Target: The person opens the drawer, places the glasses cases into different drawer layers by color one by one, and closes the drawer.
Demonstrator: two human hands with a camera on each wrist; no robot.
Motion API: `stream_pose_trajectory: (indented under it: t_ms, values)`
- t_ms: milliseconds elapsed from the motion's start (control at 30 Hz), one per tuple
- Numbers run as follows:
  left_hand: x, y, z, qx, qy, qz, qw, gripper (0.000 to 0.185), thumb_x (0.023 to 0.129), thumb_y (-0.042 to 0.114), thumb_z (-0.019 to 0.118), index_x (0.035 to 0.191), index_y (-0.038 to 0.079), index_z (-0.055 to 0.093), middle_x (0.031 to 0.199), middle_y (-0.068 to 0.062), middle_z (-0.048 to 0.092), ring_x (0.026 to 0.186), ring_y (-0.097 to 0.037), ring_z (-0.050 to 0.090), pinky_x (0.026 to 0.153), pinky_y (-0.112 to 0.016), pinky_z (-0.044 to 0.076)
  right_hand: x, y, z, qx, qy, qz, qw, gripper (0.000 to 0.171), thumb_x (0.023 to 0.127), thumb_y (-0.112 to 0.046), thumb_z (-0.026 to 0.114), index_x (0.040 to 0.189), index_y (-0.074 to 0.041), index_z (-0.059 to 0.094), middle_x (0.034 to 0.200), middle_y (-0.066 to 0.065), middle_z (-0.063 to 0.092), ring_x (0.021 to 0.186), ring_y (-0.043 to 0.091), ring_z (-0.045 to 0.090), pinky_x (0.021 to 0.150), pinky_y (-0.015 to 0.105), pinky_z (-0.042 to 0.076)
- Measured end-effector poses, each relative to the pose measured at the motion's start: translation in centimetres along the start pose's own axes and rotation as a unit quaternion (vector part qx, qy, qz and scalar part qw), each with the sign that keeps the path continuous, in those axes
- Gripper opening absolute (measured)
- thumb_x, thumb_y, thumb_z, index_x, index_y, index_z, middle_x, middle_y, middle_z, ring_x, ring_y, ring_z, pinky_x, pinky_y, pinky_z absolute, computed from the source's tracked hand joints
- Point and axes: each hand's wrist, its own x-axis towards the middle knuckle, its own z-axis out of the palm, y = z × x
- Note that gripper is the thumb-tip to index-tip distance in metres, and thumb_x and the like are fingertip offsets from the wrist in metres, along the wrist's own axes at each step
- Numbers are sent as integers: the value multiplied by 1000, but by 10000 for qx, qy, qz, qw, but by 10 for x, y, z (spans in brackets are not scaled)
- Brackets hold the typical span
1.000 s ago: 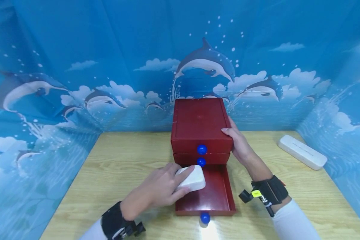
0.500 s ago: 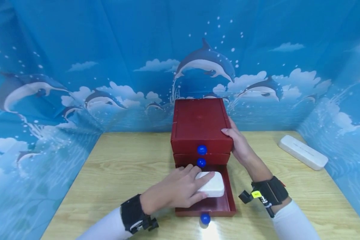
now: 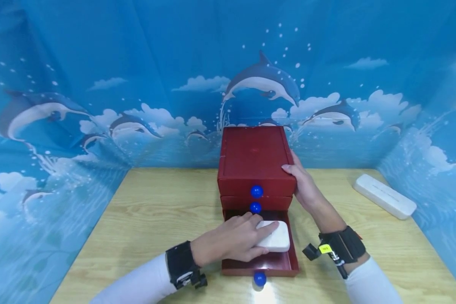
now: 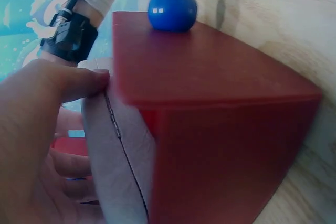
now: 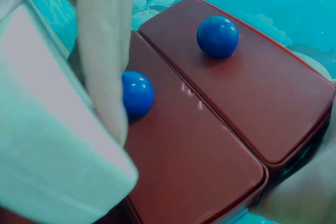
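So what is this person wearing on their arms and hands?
Both hands are bare, no gloves. Each arm has a long white sleeve: the left sleeve and the right sleeve. Over each wrist sits a wide black strap, the left strap and the right strap, each carrying a small black device. The right one bears a small yellow tag.

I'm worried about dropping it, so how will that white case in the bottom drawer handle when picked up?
The white case looks rigid, holding its shape under the left hand. Its smooth, rounded surface may be slippery. Its flat shape probably won't roll.
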Motion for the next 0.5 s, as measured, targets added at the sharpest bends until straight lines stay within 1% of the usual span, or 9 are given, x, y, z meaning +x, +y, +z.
stream_pose_trajectory:
  t_ms: [167,367,467,500]
  values:
    - [5,-1,10,61,-81,53,9999,67,103,55,55,159,21,43,126,-7,70,103,-16,69,83,-23,60,0,-1,-1,-23,-6,-2,10000,71,107,-26,33,168,-29,-4,167,11,20,142,22,33,109,43,40]
    - [9,-6,23,321,37,-2,9995,67,102,55,57,157,19,47,116,-8,74,103,-16,71,83,-25,61,0,-1,0,61,7,9,10000,72,107,-27,33,168,-28,-4,169,11,17,146,26,28,114,49,35]
    - [10,-9,28,371,45,-61,9993,66,102,54,57,156,17,48,110,-8,75,104,-17,71,85,-27,61,0,-2,0,53,-1,10,10000,71,107,-26,33,168,-28,-4,169,11,18,146,26,29,114,49,35]
    - [10,-10,29,417,66,-78,9991,66,102,55,57,155,17,49,108,-9,75,103,-17,71,84,-27,61,0,-1,0,34,-6,7,10000,71,107,-26,33,168,-29,-3,169,11,19,146,26,29,113,49,36]
